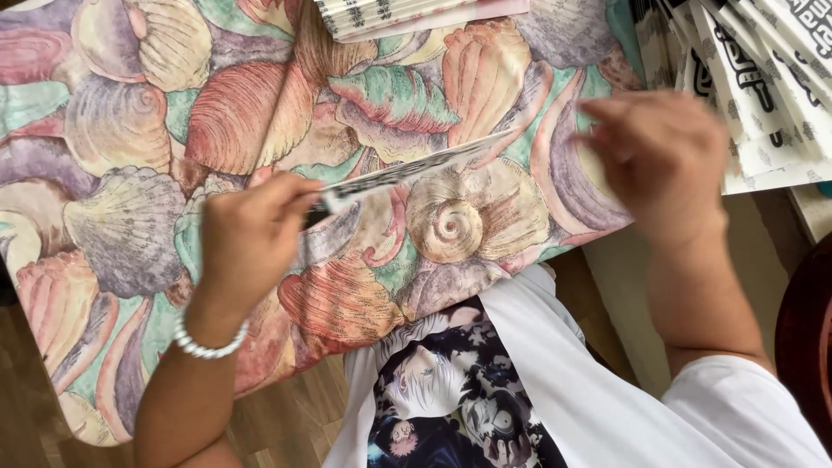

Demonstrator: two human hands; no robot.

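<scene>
My left hand (pixel 251 238) pinches the near end of a flat white card with black print (pixel 407 171), held edge-on above the shell-patterned tablecloth (pixel 130 130). The card slants up to the right toward my right hand (pixel 663 160). My right hand hovers blurred at the table's right side, fingers bent, just left of a fanned stack of white printed cards (pixel 763 87). I cannot tell whether it holds anything. A white bead bracelet sits on my left wrist.
Another pile of white printed cards (pixel 407 16) lies at the table's far edge, top centre. Wooden floor shows below the table's near edge at left. A dark red rounded object (pixel 806 338) sits at the right edge.
</scene>
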